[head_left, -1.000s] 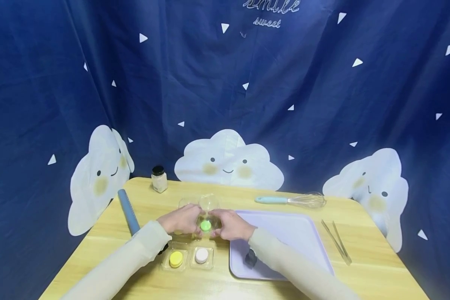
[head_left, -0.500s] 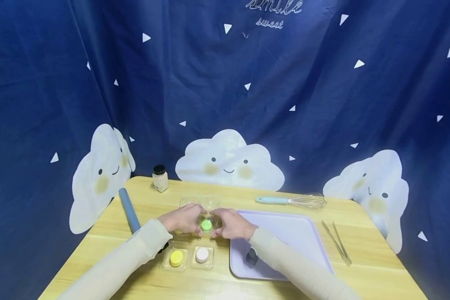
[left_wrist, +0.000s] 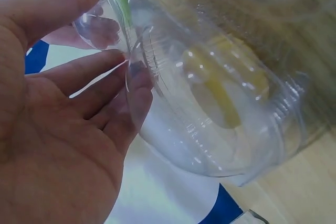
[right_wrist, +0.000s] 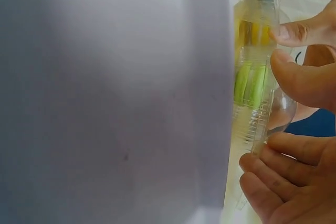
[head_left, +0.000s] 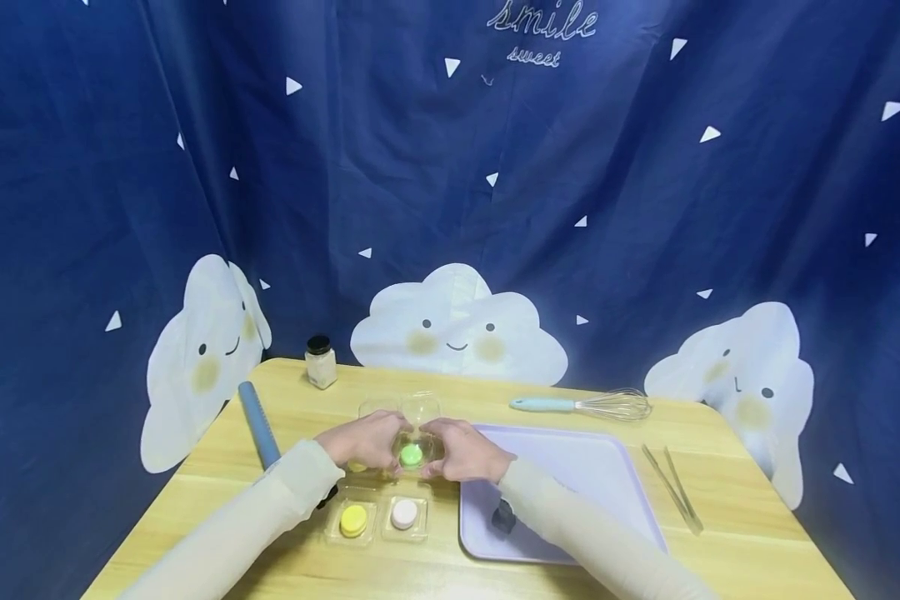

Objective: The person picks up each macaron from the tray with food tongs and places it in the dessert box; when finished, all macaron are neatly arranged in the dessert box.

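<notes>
Sitting mid-table w/ a green macaron [head_left: 411, 454] inside, clear plastic clamshell [head_left: 412, 429] is pinched at its rim by left hand [head_left: 365, 439] & right hand [head_left: 461, 450]; purple tray [head_left: 592, 467] just right, yellow macaron [head_left: 353, 520] & pink macaron [head_left: 403, 513] nearer front.

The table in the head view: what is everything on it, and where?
Clear clamshell box: one, table centre, lid raised, between both hands.
Green macaron: one, inside it.
Yellow macaron: one, near clear tray.
Pink macaron: one, beside the yellow.
Tray: one, lilac, right of centre.
Whisk: one, blue handle, behind tray.
Tongs: one, metal, far right.
Rolling pin: one, blue, left.
Jar: one, black lid, back left.
Left hand, right hand: pinching the box.
</notes>
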Demonstrator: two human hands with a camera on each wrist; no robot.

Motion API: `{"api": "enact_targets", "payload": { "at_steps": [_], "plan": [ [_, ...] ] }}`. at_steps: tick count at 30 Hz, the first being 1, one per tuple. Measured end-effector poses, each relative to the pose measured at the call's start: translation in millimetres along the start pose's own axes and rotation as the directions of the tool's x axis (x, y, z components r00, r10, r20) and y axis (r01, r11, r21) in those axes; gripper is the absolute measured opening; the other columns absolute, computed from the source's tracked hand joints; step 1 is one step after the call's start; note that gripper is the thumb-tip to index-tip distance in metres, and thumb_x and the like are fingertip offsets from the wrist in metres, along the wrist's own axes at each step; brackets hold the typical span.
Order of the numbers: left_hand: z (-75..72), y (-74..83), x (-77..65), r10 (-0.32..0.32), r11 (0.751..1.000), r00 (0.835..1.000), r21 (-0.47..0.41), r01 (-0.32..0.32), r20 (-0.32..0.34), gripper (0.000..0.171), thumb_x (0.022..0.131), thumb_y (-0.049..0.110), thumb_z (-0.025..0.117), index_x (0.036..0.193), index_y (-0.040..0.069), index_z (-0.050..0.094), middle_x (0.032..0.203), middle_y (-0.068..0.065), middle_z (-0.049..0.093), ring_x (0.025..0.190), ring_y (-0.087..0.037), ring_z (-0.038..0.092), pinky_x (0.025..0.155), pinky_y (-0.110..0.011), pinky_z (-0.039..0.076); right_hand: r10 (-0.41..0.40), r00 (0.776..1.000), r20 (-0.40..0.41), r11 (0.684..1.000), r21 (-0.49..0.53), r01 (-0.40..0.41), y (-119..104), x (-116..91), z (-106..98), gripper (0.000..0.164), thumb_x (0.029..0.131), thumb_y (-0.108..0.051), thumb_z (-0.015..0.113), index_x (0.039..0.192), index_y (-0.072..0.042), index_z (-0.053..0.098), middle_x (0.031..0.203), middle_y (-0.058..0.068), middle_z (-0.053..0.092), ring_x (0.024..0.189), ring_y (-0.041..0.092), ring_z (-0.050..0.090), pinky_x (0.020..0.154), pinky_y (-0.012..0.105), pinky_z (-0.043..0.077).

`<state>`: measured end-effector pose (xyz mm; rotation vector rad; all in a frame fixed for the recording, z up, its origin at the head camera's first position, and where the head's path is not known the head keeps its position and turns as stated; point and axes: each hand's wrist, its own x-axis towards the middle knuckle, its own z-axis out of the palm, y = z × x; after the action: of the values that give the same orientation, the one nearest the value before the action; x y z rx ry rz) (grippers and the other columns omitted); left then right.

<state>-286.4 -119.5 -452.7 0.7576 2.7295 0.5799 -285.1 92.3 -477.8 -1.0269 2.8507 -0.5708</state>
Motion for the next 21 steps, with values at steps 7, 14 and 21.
{"api": "enact_targets", "payload": {
  "at_steps": [7, 14, 21],
  "plan": [
    [-7.3, 0.2, -5.8, 0.002, 1.0, 0.999, 0.031, 0.0, -0.051, 0.073, 0.072, 0.017, 0.09, 0.137, -0.001, 0.06, 0.147, -0.019, 0.056, 0.139, -0.037, 0.05, 0.118, -0.052, 0.043, -0.01, 0.999, -0.035, 1.0, -0.019, 0.009, 0.9, -2.3, -6.8, 0.076, 0.078, -0.037, 0.086, 0.14, -0.007, 0.056, 0.141, 0.012, 0.063, 0.128, 0.029, 0.062, 0.111, 0.043, 0.051],
    [-27.6, -3.7, -6.5, 0.06, 0.998, 0.99, 0.018, -0.058, -0.127, 0.081, 0.076, 0.026, 0.089, 0.144, 0.0, 0.053, 0.15, -0.019, 0.053, 0.141, -0.038, 0.049, 0.118, -0.053, 0.041, -0.072, 0.992, -0.106, 0.996, 0.042, 0.077, -5.0, 2.6, -22.2, 0.074, 0.08, -0.029, 0.086, 0.141, -0.004, 0.054, 0.141, 0.013, 0.063, 0.119, 0.028, 0.067, 0.099, 0.035, 0.059],
    [-48.5, -13.5, -12.2, 0.112, 0.987, 0.963, -0.087, -0.137, -0.243, 0.091, 0.074, 0.031, 0.09, 0.148, 0.002, 0.047, 0.147, -0.017, 0.055, 0.136, -0.037, 0.053, 0.113, -0.055, 0.046, -0.091, 0.97, -0.225, 0.968, 0.207, 0.139, -13.2, 17.2, -37.0, 0.078, 0.078, -0.017, 0.087, 0.145, -0.002, 0.049, 0.142, 0.016, 0.061, 0.128, 0.028, 0.061, 0.107, 0.036, 0.055]
  ]
}}
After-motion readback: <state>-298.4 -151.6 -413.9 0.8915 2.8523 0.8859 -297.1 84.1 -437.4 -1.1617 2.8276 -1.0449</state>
